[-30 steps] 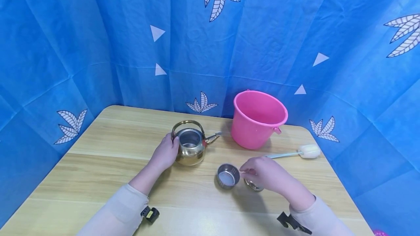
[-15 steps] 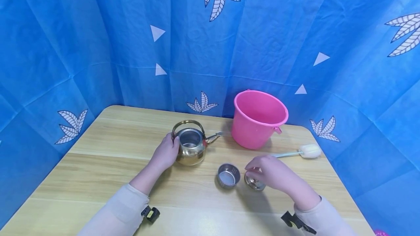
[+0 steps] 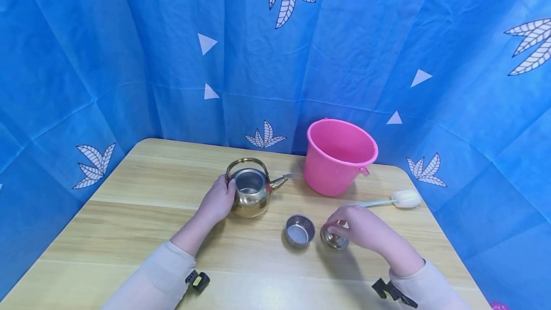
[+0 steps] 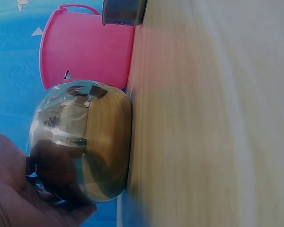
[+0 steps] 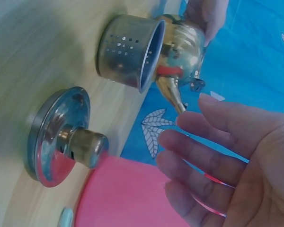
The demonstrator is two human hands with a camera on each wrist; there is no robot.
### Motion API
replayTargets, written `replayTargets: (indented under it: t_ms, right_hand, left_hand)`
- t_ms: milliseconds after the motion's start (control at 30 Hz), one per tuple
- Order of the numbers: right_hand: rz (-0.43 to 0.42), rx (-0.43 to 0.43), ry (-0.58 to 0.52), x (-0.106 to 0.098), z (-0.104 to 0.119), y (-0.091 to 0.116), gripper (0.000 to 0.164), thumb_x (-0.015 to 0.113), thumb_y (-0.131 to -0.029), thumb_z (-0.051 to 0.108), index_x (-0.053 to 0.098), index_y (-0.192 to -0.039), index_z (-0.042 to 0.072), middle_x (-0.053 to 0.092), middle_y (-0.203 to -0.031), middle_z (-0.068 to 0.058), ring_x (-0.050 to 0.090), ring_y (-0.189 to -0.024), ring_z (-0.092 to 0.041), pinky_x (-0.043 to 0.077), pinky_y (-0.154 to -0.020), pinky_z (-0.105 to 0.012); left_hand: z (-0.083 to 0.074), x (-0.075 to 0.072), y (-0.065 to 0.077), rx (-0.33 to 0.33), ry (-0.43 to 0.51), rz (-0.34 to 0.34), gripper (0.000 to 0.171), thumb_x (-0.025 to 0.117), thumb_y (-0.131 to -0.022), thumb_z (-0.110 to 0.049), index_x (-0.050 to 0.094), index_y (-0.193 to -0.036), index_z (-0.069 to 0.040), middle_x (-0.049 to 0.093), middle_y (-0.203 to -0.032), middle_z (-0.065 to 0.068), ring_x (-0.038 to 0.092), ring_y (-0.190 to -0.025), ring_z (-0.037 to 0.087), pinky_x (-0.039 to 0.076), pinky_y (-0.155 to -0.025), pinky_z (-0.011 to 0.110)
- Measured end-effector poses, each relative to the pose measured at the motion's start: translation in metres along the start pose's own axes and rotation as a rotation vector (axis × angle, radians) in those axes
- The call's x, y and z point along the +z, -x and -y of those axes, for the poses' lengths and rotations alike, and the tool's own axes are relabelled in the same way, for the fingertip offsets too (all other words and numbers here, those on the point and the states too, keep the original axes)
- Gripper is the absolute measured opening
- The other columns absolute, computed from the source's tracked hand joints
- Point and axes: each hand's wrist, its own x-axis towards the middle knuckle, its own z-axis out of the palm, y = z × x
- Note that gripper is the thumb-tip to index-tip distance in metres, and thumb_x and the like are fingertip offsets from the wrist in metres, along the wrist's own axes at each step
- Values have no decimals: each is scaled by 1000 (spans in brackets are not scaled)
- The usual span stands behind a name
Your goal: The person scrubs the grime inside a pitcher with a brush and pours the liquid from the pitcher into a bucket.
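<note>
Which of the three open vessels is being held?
The gold-coloured kettle: the left hand grips it. The pink bucket and perforated metal cup stand untouched.

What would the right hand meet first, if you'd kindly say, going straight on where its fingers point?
The right hand would probably meet the knob of the lid first, though the gap is hard to judge.

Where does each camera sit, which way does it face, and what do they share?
Head: on the head, facing forward and down over the table; left hand, right hand and sleeves show.
Left wrist: worn there, facing the kettle, pink bucket beyond; left hand shows.
Right wrist: worn there, facing the lid, strainer cup and kettle; the right hand's fingers and the left hand show.
Shared: both wrist views show kettle and bucket.
</note>
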Motion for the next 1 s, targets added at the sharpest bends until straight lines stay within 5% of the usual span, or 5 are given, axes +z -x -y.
replayTargets:
  t_ms: [433,800,1000]
  right_hand:
    - [-10,23,24,2,-7,-1,8,77,-87,13,78,-95,14,73,-87,12,66,-78,-2,58,-72,-31]
    - [-57,196,57,6,-17,1,15,79,-86,16,77,-99,9,74,-93,3,67,-84,-16,58,-77,-38]
    - [-93,221,74,7,-24,4,16,78,-86,13,76,-100,6,74,-95,-1,68,-89,-23,57,-82,-44]
  left_hand:
    - [1,0,0,-8,0,9,59,29,-109,-32,31,-146,15,42,-144,36,40,-136,48,34,-113,58]
    - [2,1,-1,-11,-7,8,60,28,-109,-33,30,-147,14,41,-145,35,40,-136,48,32,-114,57]
    - [1,0,-1,-13,-15,10,60,28,-109,-33,30,-147,14,40,-146,35,39,-136,48,32,-114,57]
